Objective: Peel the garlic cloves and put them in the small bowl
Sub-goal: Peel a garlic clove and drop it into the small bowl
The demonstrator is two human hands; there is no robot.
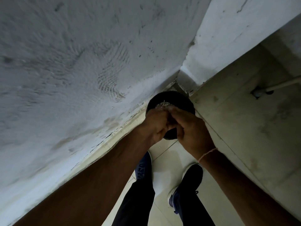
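My left hand [155, 123] and my right hand [191, 128] meet, fingers overlapping, over a round black container [179, 99] that stands on the floor in the corner. Pale papery garlic skins [162, 105] show just past my fingertips, at or inside the container's mouth. The fingers of both hands look curled inward, but what they hold is hidden. A thin thread band [206, 154] circles my right wrist. No garlic cloves and no small bowl are in view.
A rough whitewashed wall [81, 70] fills the left side and a pale tiled wall [244, 119] the right, meeting at the corner behind the container. My feet in dark shoes [190, 181] stand on the light tiled floor [169, 154]. A white pipe [280, 84] runs along the right wall.
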